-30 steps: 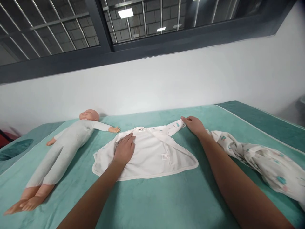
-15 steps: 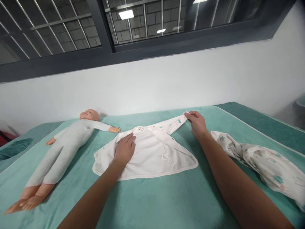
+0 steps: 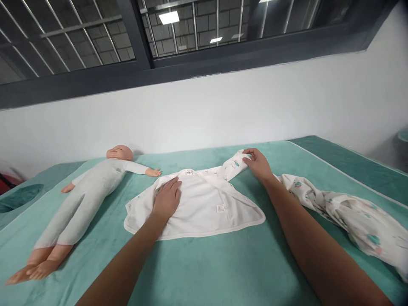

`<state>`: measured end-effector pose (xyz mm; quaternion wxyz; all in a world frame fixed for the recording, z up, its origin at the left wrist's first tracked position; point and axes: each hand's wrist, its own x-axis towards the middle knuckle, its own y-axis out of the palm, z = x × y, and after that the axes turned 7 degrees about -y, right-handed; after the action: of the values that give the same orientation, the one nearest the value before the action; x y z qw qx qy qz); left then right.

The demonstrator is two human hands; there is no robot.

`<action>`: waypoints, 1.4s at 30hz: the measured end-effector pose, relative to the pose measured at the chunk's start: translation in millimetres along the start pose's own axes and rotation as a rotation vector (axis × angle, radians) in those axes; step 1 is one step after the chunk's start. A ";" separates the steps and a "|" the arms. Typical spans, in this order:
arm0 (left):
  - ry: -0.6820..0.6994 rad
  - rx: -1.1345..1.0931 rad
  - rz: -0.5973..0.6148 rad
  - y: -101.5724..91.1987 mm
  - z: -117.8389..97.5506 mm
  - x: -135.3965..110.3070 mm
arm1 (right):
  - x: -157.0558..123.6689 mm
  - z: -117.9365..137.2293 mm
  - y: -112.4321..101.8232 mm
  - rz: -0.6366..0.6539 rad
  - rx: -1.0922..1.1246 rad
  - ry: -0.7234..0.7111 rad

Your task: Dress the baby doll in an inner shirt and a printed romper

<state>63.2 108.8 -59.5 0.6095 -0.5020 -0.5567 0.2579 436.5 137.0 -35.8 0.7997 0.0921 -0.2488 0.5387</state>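
Observation:
A white baby shirt (image 3: 197, 208) with a small print lies spread on the green cover, its lower edge towards me. My left hand (image 3: 167, 197) rests flat on the left part of the shirt, fingers stretched out. At the far right, my right hand (image 3: 257, 163) pinches the cuff end of the shirt's sleeve (image 3: 234, 165), which is bunched and slightly wrinkled. The other sleeve is mostly out of sight. Left of the shirt lies a baby doll (image 3: 92, 182) on its back in a pale suit, one arm stretched towards the shirt's collar.
A crumpled white printed cloth (image 3: 350, 212) lies to the right, partly behind my right forearm. The green cover (image 3: 223, 272) runs up to a white wall (image 3: 197, 114). Above it is a dark window frame (image 3: 204, 66) with metal bars beyond.
My right hand has shifted slightly left with the cuff, and the sleeve, straighter before, is now bunched. My left hand and the doll have stayed in place.

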 end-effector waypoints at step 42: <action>0.000 0.004 -0.007 -0.9 0.3 -0.1 | -10.5 -11.3 24.6 0.482 -1.069 -0.132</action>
<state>62.7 108.5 -58.8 0.6113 -0.4989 -0.5581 0.2568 414.5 143.0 -53.6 0.5729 -0.3497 -0.5489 0.4982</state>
